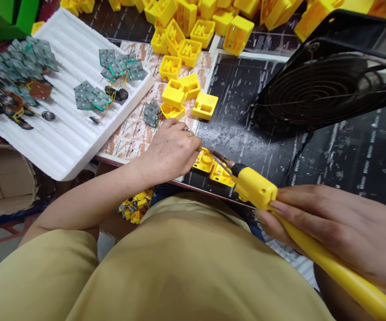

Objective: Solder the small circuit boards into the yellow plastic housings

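Observation:
My right hand [340, 232] is wrapped round the yellow handle of a soldering iron [255, 187], whose metal tip points left. The tip reaches over an open yellow plastic case [203, 160] at the table's front edge. My left hand [174, 149], with a ring on one finger, is closed at the left side of this case; its fingertips are mostly hidden. Right beside it lies a second open yellow case [222, 174], partly under the iron. Beyond my left hand are a small circuit board [151, 113] and a yellow case with a speaker grille [205, 106].
A white foam tray [79, 147] at the left carries piles of circuit boards [22, 62] with wired speakers. Many yellow cases [190, 52] crowd the back. A black fan [329, 80] stands at the right. Below the table edge sits a heap of yellow parts [135, 207].

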The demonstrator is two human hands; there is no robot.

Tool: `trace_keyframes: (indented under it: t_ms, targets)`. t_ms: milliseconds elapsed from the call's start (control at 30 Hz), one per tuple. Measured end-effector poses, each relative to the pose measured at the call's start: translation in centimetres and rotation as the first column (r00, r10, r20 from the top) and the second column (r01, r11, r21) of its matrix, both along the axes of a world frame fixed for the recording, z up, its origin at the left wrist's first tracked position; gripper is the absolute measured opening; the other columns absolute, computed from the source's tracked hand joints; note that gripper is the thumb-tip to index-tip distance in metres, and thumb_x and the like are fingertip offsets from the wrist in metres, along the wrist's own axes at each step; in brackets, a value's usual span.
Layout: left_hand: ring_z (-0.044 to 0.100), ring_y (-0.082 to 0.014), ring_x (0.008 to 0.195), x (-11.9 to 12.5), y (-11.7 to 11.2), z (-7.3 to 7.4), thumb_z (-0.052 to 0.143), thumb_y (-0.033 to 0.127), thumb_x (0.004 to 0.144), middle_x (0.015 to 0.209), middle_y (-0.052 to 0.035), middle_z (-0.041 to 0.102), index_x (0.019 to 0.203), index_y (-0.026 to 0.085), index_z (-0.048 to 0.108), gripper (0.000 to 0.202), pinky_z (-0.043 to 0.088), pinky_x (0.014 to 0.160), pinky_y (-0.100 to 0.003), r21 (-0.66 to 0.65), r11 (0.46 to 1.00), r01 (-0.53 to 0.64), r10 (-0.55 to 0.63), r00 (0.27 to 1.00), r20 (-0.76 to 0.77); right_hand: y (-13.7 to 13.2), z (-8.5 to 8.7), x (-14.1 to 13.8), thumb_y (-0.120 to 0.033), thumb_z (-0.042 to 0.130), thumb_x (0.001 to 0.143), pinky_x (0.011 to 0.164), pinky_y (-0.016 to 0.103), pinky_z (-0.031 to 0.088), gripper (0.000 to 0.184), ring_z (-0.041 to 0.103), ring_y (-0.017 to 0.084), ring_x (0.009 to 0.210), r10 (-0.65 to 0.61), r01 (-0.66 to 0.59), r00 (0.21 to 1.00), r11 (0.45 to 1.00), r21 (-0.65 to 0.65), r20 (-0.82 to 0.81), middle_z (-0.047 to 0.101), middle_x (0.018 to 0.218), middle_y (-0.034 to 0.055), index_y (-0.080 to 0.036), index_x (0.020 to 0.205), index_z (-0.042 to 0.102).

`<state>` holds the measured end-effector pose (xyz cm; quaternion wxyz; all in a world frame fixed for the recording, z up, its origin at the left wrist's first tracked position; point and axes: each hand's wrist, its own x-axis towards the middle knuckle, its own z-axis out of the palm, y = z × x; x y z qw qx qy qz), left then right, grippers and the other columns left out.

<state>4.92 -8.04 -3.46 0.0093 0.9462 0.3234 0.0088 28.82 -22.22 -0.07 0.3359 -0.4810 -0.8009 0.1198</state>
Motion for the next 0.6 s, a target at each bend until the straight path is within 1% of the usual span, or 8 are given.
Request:
trace_keyframes:
  t_ms: [67, 167, 300, 400, 500, 600]
  targets:
    - [0.065, -0.0267, 0.085, 0.0, 0.0, 0.0, 0.047, 0.024, 0.089, 0.074, -0.0085, 0.072, 0.081, 0.016, 0.073, 0.028, 0.05, 0.088, -0.045, 0.003, 1.0, 0.003, -0.003, 1.0, 0.001, 0.1, 0.0, -0.4, -0.005, 0.076, 0.084, 0.075, 0.031, 0.061, 0.029, 0.069, 0.015, 0.082, 0.016, -0.016, 1.0, 1.0, 0.014, 0.005, 0.068, 0.084, 0.0024, -0.019, 0.101, 0.059]
    - [0.065, -0.0262, 0.085, -0.2, 0.0, 0.0, 0.048, 0.025, 0.09, 0.074, -0.0084, 0.073, 0.082, 0.017, 0.074, 0.028, 0.05, 0.088, -0.045, 0.001, 1.0, -0.007, 0.007, 1.0, 0.008, 0.5, -0.2, -0.5, -0.005, 0.076, 0.083, 0.072, 0.031, 0.061, 0.028, 0.07, 0.016, 0.08, 0.038, -0.038, 0.999, 0.998, 0.045, 0.009, 0.069, 0.084, 0.0034, -0.019, 0.101, 0.06]
    - [0.066, -0.0263, 0.087, -0.5, -0.1, 0.3, 0.048, 0.028, 0.093, 0.079, -0.0084, 0.074, 0.087, 0.017, 0.075, 0.03, 0.05, 0.091, -0.046, -0.064, 0.997, -0.035, 0.037, 0.999, 0.02, 1.3, -0.9, -0.4, -0.009, 0.074, 0.087, 0.064, 0.026, 0.061, 0.018, 0.07, 0.014, 0.072, 0.099, -0.098, 0.995, 0.987, 0.128, -0.004, 0.071, 0.081, 0.0023, -0.019, 0.095, 0.062]
    - [0.067, -0.0268, 0.089, -0.6, -0.1, 0.5, 0.049, 0.028, 0.094, 0.082, -0.0083, 0.075, 0.091, 0.017, 0.075, 0.029, 0.05, 0.094, -0.047, -0.097, 0.994, -0.046, 0.048, 0.999, 0.017, 1.7, -1.5, -0.5, -0.011, 0.075, 0.086, 0.065, 0.024, 0.061, 0.016, 0.069, 0.013, 0.071, 0.106, -0.108, 0.994, 0.983, 0.145, 0.02, 0.071, 0.078, 0.0028, -0.017, 0.091, 0.061]
    - [0.067, -0.0275, 0.09, -0.6, -0.1, 0.3, 0.049, 0.027, 0.094, 0.081, -0.0095, 0.075, 0.087, 0.016, 0.075, 0.029, 0.051, 0.093, -0.047, -0.081, 0.996, -0.033, 0.034, 0.999, 0.015, 1.8, -2.2, -0.7, -0.009, 0.08, 0.081, 0.067, 0.026, 0.061, 0.022, 0.07, 0.015, 0.075, 0.119, -0.12, 0.993, 0.977, 0.175, 0.018, 0.071, 0.08, 0.0046, -0.014, 0.093, 0.063]
    - [0.065, -0.0269, 0.087, -0.6, -0.1, -0.2, 0.047, 0.025, 0.093, 0.077, -0.01, 0.073, 0.082, 0.015, 0.074, 0.03, 0.051, 0.09, -0.046, -0.017, 1.0, -0.012, 0.013, 0.999, 0.04, 1.8, -2.7, -0.6, -0.009, 0.081, 0.08, 0.066, 0.027, 0.06, 0.023, 0.069, 0.015, 0.074, 0.147, -0.144, 0.989, 0.962, 0.231, 0.004, 0.071, 0.08, 0.0045, -0.013, 0.094, 0.063]
